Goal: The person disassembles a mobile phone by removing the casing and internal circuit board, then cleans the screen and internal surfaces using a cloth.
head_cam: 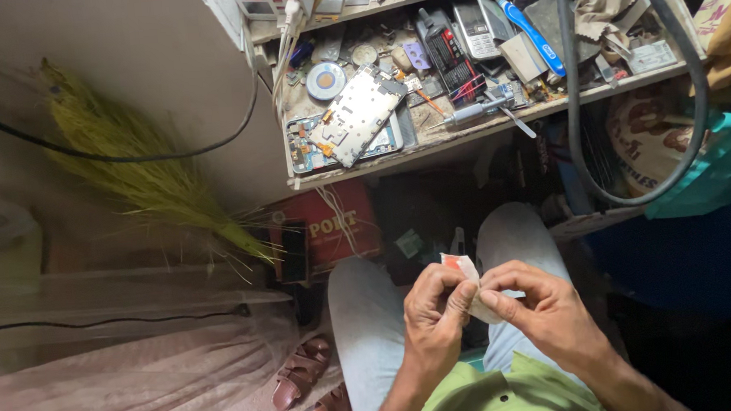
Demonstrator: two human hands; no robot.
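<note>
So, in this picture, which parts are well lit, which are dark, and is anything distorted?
Head view: daylight falls on the cluttered workbench and the opened phone, which look sharp; the space under it and the lower right corner sink into shadow; the left hand and right hand, pinching a small white packet, are evenly lit; wide-angle bending curves the bench edge.

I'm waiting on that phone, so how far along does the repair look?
Done: the phone lies opened on the workbench, circuit board exposed. In hand: left hand and right hand pinch a small white packet over the lap, apparently still sealed. Left: the phone is not closed up; the screwdriver lies beside it.
</note>
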